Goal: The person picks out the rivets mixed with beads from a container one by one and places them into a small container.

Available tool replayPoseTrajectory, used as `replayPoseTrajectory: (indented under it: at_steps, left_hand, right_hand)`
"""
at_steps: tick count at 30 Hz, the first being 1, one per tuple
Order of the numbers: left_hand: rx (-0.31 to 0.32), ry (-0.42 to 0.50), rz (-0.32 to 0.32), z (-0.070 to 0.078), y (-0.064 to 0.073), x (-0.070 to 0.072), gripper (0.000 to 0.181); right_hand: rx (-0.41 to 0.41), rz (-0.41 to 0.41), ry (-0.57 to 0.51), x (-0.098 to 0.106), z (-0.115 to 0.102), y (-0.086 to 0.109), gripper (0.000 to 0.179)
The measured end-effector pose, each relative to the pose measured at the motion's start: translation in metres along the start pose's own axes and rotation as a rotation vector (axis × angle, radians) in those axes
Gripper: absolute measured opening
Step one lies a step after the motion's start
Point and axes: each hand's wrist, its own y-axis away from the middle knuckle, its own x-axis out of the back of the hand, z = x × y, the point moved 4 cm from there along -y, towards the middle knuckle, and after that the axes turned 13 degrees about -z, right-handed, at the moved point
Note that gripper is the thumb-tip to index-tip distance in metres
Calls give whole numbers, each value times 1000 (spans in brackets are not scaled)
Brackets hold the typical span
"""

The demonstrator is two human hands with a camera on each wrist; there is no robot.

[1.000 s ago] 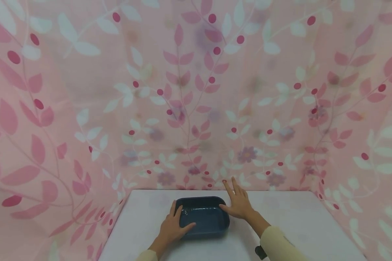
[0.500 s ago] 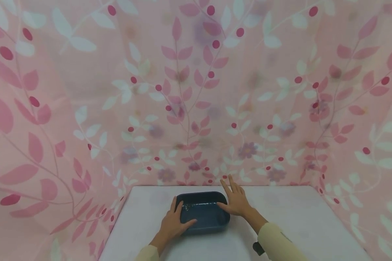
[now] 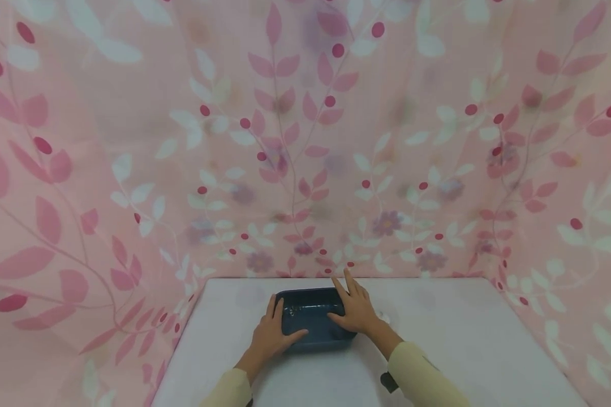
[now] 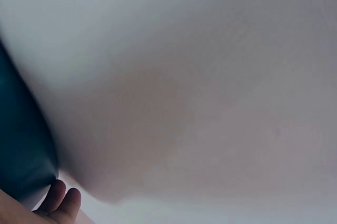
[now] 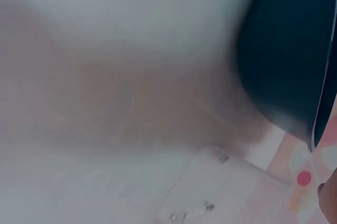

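Note:
In the head view a dark blue rectangular baking dish [image 3: 310, 328] with rounded corners stands on the white table. My left hand [image 3: 269, 334] is at its left end, fingers fairly straight along the rim and thumb reaching over the near side. Two fingertips [image 4: 67, 203] show beside the dish's end [image 4: 23, 129] in the left wrist view. Over the right end lies my right hand [image 3: 355, 308], fingers spread toward the back and thumb above the inside. The right wrist view shows the dish's outer wall [image 5: 284, 50] and one fingertip [image 5: 329, 197] below it.
A clear, see-through object [image 5: 231, 187] with small shiny spots lies on the table to the right of the dish, partly hidden by my right hand in the head view. The white table [image 3: 453, 333] ends at a pink leaf-patterned cloth [image 3: 305, 169] behind and at both sides.
My right hand has moved left, farther over the dish's right end, uncovering part of the clear object. The left hand keeps its place at the dish. The head view has tilted down slightly.

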Motion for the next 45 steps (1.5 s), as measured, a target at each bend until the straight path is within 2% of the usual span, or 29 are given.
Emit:
replayPoseTrajectory:
  at_steps: [7,13,17,24,28,31,36,39,42,45]
  left_hand:
    - [-9,6,4,6,-17,12,126]
    - [-16,-29,0,7,-24,23,125]
    - [-28,-29,18,5,-28,28,124]
    - [-75,-28,45,5,-29,26,121]
    - [-89,-36,60,6,-26,24,121]
    - [-94,-57,83,5,-24,25,122]
    - [-91,-51,73,3,-19,20,121]
    - [-72,-37,50,1,-12,15,120]
    - [-55,-22,34,0,-5,9,120]
    - [-46,-20,20,-1,-2,1,120]
  right_hand:
    - [32,61,40,4,-11,-14,97]
    - [63,44,32,0,-28,-27,98]
    - [85,65,40,-4,-39,-36,100]
    - [158,94,-12,-10,-56,-41,98]
    - [207,159,-10,-17,-61,-44,91]
    - [220,193,-46,-20,-65,-47,83]
    - [103,108,-227,-33,-67,-51,57]
    - [77,38,-341,-45,-71,-51,43]
    - [76,-33,-387,-57,-76,-49,39]
    - [41,-74,-379,-65,-78,-47,38]
